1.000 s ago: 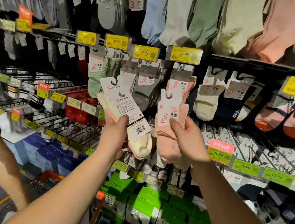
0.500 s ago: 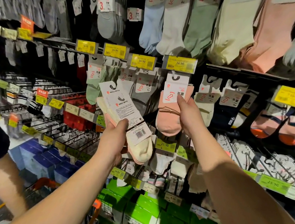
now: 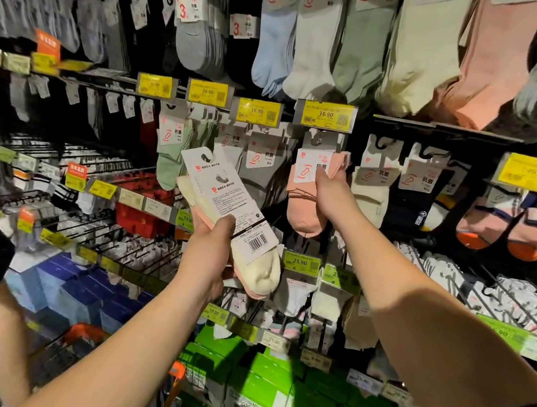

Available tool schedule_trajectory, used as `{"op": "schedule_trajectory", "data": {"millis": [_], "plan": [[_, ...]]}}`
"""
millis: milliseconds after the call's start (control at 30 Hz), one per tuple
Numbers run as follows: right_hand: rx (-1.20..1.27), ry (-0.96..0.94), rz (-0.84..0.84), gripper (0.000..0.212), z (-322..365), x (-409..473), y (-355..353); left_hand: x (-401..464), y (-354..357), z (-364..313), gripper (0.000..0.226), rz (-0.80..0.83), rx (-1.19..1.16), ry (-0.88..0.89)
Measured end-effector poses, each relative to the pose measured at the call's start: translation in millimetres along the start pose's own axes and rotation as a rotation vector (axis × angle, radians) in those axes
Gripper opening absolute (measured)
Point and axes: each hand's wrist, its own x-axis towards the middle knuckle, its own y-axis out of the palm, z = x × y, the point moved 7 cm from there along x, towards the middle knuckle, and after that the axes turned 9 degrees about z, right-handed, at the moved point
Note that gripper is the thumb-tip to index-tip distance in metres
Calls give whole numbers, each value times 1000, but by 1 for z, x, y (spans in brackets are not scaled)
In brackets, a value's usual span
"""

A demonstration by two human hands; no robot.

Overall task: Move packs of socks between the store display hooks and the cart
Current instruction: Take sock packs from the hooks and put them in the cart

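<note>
- Left hand [image 3: 211, 253] grips a cream-and-pink sock pack [image 3: 240, 233] about its middle, thumb curled over the white backing card with the barcode; the pack is tilted, its hanger end up and to the left, held clear of the display.
- Right hand [image 3: 331, 193] is raised to the rack, thumb pressed on the card of a pink sock pack [image 3: 306, 201], fingers hidden behind it.
- The pink pack's hanger tab sits right beneath the yellow 16.90 price tag [image 3: 325, 115]; whether it is seated on the hook cannot be told.
- The two hands are well apart, each with its own pack.
- Green boxes [image 3: 259, 389] are stacked below the racks; an orange cart handle [image 3: 176, 372] shows low between the forearms.
</note>
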Motion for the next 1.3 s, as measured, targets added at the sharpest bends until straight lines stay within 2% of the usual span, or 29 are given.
{"op": "schedule_trajectory", "data": {"millis": [100,233,367,500,700,833,900,967,1067,1100,1167,1300], "plan": [[-108,6,-5,71,-5,8,-1,1,0,0,61,-3,-13,6],[-212,44,-18,69,-12,21,-3,0,1,1,59,-5,2,-11],[-181,81,-48,65,-15,33,-7,0,2,3,66,-2,25,-37],[-195,113,-71,67,-18,45,-14,-4,8,1,58,11,5,-48],[-207,150,-85,65,-21,56,-21,-6,7,0,71,-1,-7,-53],[-222,157,-143,73,-24,36,-26,-8,7,0,67,0,-5,-47],[-232,96,-227,67,-14,8,-28,-10,6,0,68,4,13,-47],[-154,-59,-271,49,4,-32,-21,-13,6,2,65,9,39,-52],[12,-242,-110,26,23,-99,11,-16,7,5,58,10,68,-61],[32,-260,-10,29,24,-119,25,-16,9,5,56,18,68,-60],[-25,-257,173,48,19,-146,55,-18,14,4,50,31,43,-45],[-134,-275,264,77,11,-160,85,-24,19,6,34,35,-14,-35]]}}
